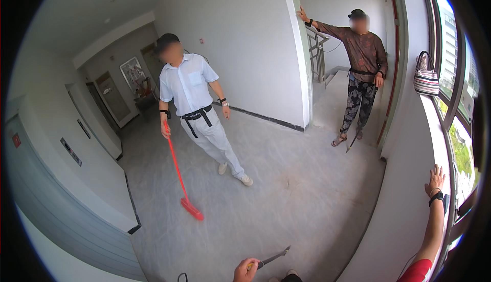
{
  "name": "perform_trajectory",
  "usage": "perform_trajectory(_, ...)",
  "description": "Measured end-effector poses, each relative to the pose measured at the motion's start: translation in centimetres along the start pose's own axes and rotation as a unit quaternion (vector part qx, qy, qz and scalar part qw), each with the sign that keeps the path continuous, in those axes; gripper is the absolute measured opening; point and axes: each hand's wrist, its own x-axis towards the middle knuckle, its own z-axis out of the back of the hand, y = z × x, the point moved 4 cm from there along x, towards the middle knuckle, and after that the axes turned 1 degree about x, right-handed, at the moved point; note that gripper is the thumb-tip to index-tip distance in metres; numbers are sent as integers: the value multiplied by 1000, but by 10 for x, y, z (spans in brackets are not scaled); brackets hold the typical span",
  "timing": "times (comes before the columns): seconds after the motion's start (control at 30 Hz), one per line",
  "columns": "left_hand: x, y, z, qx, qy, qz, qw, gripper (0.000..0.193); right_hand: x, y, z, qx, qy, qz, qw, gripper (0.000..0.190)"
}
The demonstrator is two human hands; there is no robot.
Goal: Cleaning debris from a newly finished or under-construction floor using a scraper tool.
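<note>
My left hand (245,270), at the bottom edge, is closed around the handle of a dark scraper-like hand tool (274,258), whose thin shaft points up and to the right over the floor. On the right, my right hand (435,182) rests with spread fingers on the white window ledge (431,128), a black band around its wrist. It holds nothing that I can see. Beneath the tool, part of a shoe (292,272) shows on the grey floor (268,213).
A person (195,86) at left centre holds a red broom (177,167), its head on the floor. Another person (362,55) leans a hand on the doorway edge, a thin tool near their feet. A striped handbag (426,80) sits on the ledge. Stair railings (316,55) stand beyond the doorway.
</note>
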Motion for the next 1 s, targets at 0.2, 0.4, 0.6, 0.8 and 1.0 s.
perform_trajectory(0.2, -4, 3, 3, 11, -2, 13, 1000, 19, 1, 1, -1, 7, 2, 1, 1000, 65)
perform_trajectory(0.4, -5, 0, 1, 18, -2, -20, 1000, 17, 10, -10, -17, 12, -9, -5, 1000, 65)
perform_trajectory(0.6, -8, -17, 8, 29, 8, -24, 999, 16, 9, -7, -16, 14, -16, 1, 1000, 64)
perform_trajectory(0.8, -10, 0, 21, 20, -6, -18, 1000, 15, -10, -2, -5, 14, -18, 15, 1000, 64)
perform_trajectory(1.0, -20, 13, 58, 50, 2, -21, 999, 15, -53, 15, 7, 7, -14, -3, 1000, 64)
